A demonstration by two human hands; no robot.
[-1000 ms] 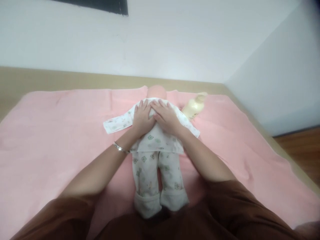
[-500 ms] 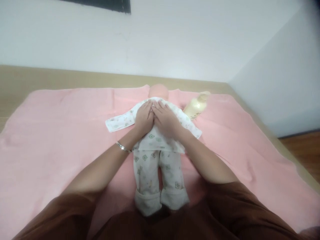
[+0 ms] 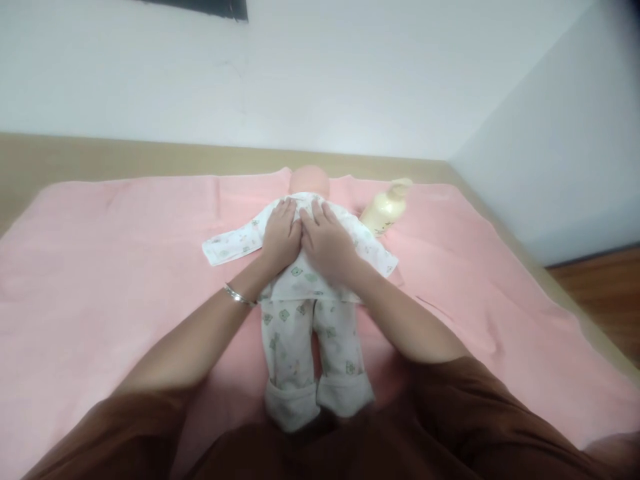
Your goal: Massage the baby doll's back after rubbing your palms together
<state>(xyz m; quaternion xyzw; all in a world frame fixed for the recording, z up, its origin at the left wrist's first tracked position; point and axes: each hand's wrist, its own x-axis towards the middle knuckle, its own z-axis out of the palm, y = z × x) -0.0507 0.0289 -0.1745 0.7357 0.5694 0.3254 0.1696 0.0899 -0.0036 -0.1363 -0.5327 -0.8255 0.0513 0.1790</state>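
A pink blanket covers the bed. On it lies a doll in printed clothes. Left hand and right hand press flat on its back, grip released. A cream bottle lies just beside its shoulder.

Pink-blanketed bed: doll, lotion bottle

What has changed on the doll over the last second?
Little. Both palms remain flat on the doll's back, left hand and right hand side by side; the fingers have shifted only slightly. Nothing was gripped or released. Doll, bottle and pink blanket lie as before.
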